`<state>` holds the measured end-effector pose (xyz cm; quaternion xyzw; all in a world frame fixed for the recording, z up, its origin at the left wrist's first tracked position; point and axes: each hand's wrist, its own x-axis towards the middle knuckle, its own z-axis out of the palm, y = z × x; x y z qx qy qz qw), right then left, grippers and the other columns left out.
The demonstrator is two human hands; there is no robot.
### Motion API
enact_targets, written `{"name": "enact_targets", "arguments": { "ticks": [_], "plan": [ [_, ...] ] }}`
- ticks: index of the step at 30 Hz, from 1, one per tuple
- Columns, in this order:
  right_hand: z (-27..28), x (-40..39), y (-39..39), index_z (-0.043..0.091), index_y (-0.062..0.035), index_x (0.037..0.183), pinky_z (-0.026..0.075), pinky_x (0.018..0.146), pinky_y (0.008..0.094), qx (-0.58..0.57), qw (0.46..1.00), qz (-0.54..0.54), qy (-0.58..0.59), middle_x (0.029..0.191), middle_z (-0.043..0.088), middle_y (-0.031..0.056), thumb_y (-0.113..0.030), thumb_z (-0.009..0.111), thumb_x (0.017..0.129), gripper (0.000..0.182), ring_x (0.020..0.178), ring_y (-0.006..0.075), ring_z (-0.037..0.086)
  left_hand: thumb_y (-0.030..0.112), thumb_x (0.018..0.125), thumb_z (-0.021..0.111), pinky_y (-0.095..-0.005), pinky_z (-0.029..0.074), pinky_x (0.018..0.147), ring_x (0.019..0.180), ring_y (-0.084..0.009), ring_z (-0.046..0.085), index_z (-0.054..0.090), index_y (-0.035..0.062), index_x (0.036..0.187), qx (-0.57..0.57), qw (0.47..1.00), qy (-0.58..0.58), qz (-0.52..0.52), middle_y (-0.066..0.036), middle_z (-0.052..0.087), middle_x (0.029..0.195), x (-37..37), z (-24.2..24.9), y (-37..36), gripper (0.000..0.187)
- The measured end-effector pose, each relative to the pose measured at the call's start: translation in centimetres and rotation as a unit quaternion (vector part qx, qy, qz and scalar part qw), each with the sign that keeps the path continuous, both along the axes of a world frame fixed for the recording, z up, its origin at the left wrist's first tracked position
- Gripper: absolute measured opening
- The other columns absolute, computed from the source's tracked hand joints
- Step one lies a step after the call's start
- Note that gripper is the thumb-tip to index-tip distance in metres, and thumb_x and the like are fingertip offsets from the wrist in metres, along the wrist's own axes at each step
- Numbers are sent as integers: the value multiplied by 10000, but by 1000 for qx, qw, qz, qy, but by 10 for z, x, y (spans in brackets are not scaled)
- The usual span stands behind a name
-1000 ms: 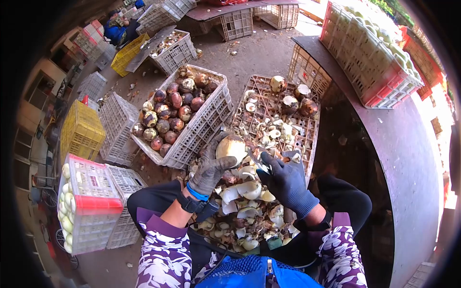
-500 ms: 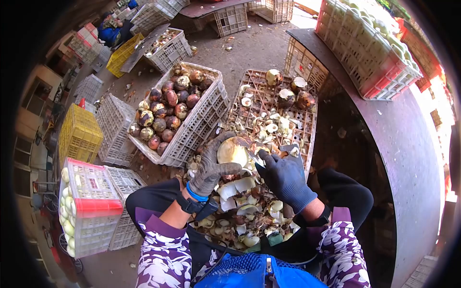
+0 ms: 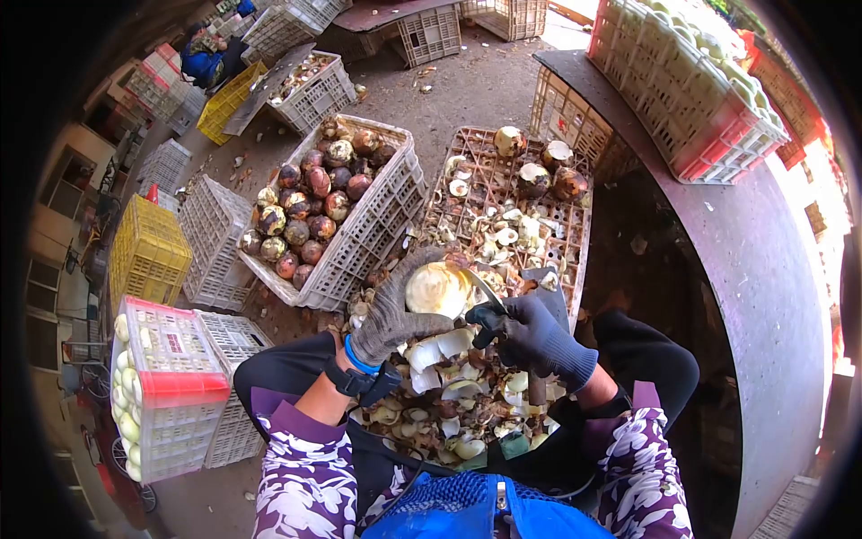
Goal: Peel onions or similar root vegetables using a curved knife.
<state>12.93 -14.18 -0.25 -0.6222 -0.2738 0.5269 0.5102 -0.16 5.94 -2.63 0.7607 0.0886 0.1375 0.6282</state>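
Note:
My left hand [image 3: 395, 310], in a grey-brown work glove, grips a round fruit [image 3: 436, 289] from its left side. The fruit's surface is pared to a pale cream, with a brown patch near the top. My right hand [image 3: 539, 332], in a dark blue glove, is closed around the handle of a knife [image 3: 486, 289]. The knife's blade lies against or very close to the fruit's right side. Just beyond the right hand stands a flat grey metal blade [image 3: 549, 292], partly hidden by the glove. Peelings [image 3: 462, 391] are heaped below both hands.
A white crate [image 3: 364, 260] of dark unpeeled fruits stands at left front. An upturned crate base [image 3: 584, 234] ahead bears several partly cut fruits and scraps. A crate of pale fruits [image 3: 691, 99] sits on the curved tabletop [image 3: 763, 269]. More crates [image 3: 175, 359] stand left; a person [image 3: 205, 58] is far left.
My right hand has turned and shifted slightly down, and the knife blade now shows more clearly beside the fruit. The fruit has turned in my left hand, showing a more evenly pale face.

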Motion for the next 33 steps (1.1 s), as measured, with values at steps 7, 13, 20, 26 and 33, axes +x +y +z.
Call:
{"name": "enact_targets", "arguments": {
  "ticks": [7,13,20,26,33],
  "plan": [
    [-8,2,-4,626,-13,979,456,507,280,28,994,-12,-109,696,638,49,-172,563,912,184,560,74,551,205,566,890,-353,385,1027,1178,-207,482,448,52,1311,-83,996,11,36,-89,507,1260,1,-7,8,880],
    [-10,-5,-4,612,-36,1126,451,528,337,89,894,25,-438,623,614,91,-177,591,901,267,481,218,550,191,563,887,-350,402,1012,1161,-208,491,459,43,1298,-77,996,15,53,-96,504,1244,3,-6,5,863],
    [-19,-6,-2,610,-84,1127,457,537,389,104,871,33,-479,673,614,141,-205,607,884,272,559,290,595,203,559,895,-359,414,1003,1150,-215,505,463,39,1289,-9,999,5,51,-104,517,1227,4,-3,2,864],
    [-24,-5,3,586,-100,1134,469,573,422,54,847,78,-523,836,648,141,-189,638,835,316,664,320,629,186,571,887,-345,440,981,1129,-200,525,461,40,1287,-81,996,19,31,-98,532,1207,3,0,-2,845],
    [-16,2,7,546,-116,1138,483,628,453,2,814,72,-576,850,633,130,-242,608,843,327,730,337,631,114,604,847,-338,449,974,1119,-186,531,482,37,1261,-210,975,67,28,-86,555,1169,-3,9,-6,756]
  ]
}}
